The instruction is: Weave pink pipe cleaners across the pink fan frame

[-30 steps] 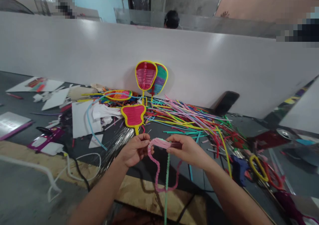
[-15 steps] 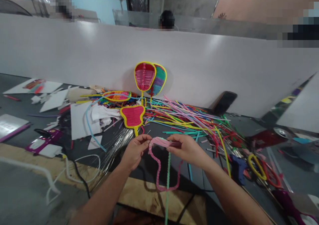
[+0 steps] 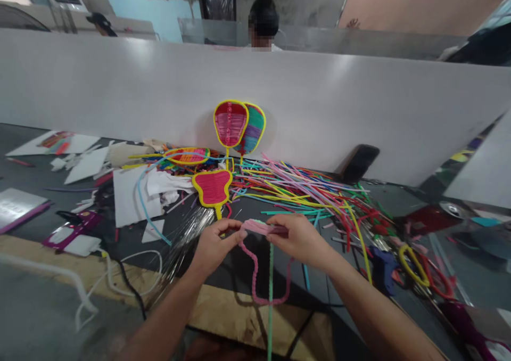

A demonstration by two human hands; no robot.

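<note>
Between my hands is a pink pipe-cleaner frame (image 3: 261, 301), a wavy outline whose top is wrapped in a light pink band. A mint-green pipe-cleaner stem (image 3: 270, 318) runs down its middle and out below. My left hand (image 3: 213, 249) pinches the band's left end between thumb and fingers. At the other end, my right hand (image 3: 301, 241) is closed on the band, its fingertips partly hiding it. Just beyond lies a red fan-shaped piece (image 3: 213, 188) with a yellow pipe-cleaner border. Two similar fan shapes (image 3: 230, 124) lean against the white partition.
Loose pipe cleaners (image 3: 303, 182) spread across the table behind my hands. A phone (image 3: 361, 163) leans on the partition (image 3: 319, 95). To the right are a blue glue gun (image 3: 383, 270), scissors (image 3: 413, 265) and a red can (image 3: 433, 221). White paper (image 3: 133, 198) and silver wires (image 3: 187, 238) lie left.
My left fingers have shifted slightly along the pink band, the thumb now lower and straighter. My right hand keeps its hold. The camera view has tilted a little.
</note>
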